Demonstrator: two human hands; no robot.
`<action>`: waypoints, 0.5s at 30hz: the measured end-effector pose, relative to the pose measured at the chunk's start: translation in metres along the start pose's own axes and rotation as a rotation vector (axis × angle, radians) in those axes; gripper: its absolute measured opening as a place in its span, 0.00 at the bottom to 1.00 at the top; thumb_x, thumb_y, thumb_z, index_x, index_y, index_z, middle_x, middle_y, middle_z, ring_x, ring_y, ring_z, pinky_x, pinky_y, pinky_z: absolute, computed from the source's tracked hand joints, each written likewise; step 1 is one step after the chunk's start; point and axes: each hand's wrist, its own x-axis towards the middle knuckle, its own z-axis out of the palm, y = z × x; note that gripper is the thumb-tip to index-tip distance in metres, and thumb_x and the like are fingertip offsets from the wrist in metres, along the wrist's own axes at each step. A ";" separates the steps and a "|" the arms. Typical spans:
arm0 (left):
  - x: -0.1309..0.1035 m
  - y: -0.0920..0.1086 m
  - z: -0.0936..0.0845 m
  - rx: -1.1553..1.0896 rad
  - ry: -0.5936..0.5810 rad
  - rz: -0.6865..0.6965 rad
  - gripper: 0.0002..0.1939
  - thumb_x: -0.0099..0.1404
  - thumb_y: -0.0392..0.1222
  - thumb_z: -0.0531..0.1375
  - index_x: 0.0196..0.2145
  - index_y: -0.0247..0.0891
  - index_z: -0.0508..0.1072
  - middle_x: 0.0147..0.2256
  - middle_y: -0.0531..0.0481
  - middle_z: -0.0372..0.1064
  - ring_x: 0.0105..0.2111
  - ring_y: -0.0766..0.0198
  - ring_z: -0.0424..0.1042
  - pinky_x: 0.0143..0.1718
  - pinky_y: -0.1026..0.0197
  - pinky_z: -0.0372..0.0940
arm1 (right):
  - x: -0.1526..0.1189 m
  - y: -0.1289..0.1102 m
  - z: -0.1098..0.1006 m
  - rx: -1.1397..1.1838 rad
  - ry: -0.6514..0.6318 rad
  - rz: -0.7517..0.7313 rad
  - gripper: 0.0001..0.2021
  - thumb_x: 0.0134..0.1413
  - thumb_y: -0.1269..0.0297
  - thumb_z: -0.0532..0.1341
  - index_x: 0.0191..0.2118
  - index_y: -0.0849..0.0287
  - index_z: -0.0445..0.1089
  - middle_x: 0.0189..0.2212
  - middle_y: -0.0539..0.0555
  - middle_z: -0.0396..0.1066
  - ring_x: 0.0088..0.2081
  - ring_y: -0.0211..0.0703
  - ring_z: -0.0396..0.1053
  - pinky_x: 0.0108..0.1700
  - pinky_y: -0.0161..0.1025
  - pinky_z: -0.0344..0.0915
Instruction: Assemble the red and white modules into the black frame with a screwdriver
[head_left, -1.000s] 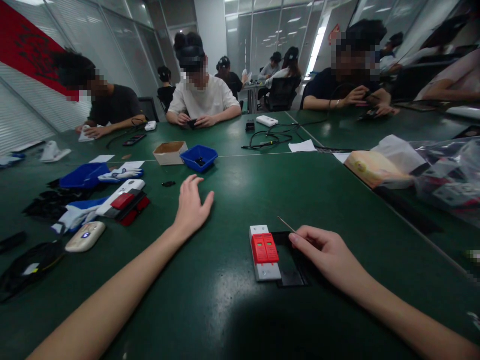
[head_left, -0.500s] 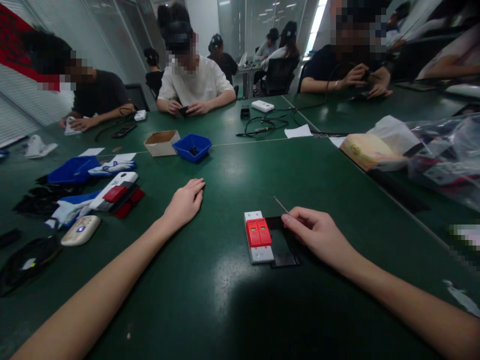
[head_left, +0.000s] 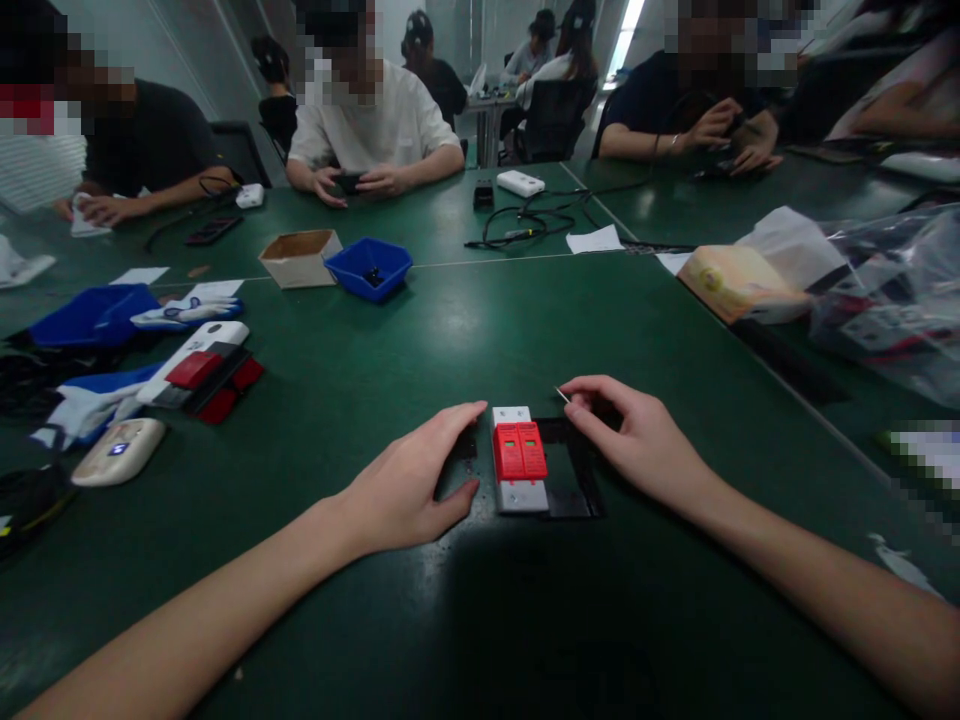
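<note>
A grey, two-pole surge protector with red modules lies in front of me. A flat black rectangular piece is at its right side; part of it is hidden. Close by on the left is my left hand, thumb and fingers apart in a curve towards the surge protector, not holding it. My right hand is over the black piece's far right corner. Between its thumb and forefinger it pinches a thin pale stick, whose tip points up and to the left.
A blue bin with small dark parts and a cardboard box stand beyond. At left lie gloves, a red-and-white stack and a cream device. Clear plastic bags are at right. Co-workers sit opposite.
My left hand has moved right, from the bare table to beside the surge protector, and its fingers have spread. The right hand keeps its pinch on the stick. The view has shifted slightly.
</note>
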 end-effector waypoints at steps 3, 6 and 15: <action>0.001 0.003 -0.002 -0.020 -0.022 0.007 0.41 0.65 0.46 0.66 0.70 0.39 0.53 0.69 0.35 0.59 0.67 0.46 0.63 0.68 0.38 0.63 | 0.001 0.002 0.002 -0.056 -0.001 -0.080 0.11 0.63 0.57 0.61 0.45 0.55 0.75 0.43 0.57 0.74 0.43 0.51 0.72 0.46 0.50 0.69; 0.003 0.009 0.002 -0.100 0.027 -0.025 0.38 0.65 0.50 0.67 0.68 0.41 0.59 0.70 0.36 0.56 0.69 0.44 0.60 0.69 0.37 0.60 | 0.001 0.005 0.002 -0.065 -0.014 -0.117 0.09 0.64 0.58 0.60 0.44 0.53 0.76 0.45 0.58 0.73 0.47 0.52 0.72 0.50 0.52 0.68; 0.021 0.023 0.020 -0.296 0.213 -0.086 0.26 0.61 0.49 0.70 0.56 0.41 0.74 0.65 0.38 0.62 0.67 0.45 0.62 0.69 0.39 0.57 | 0.003 0.006 0.005 -0.117 -0.042 -0.162 0.10 0.65 0.57 0.60 0.38 0.53 0.77 0.48 0.58 0.72 0.52 0.56 0.71 0.57 0.59 0.64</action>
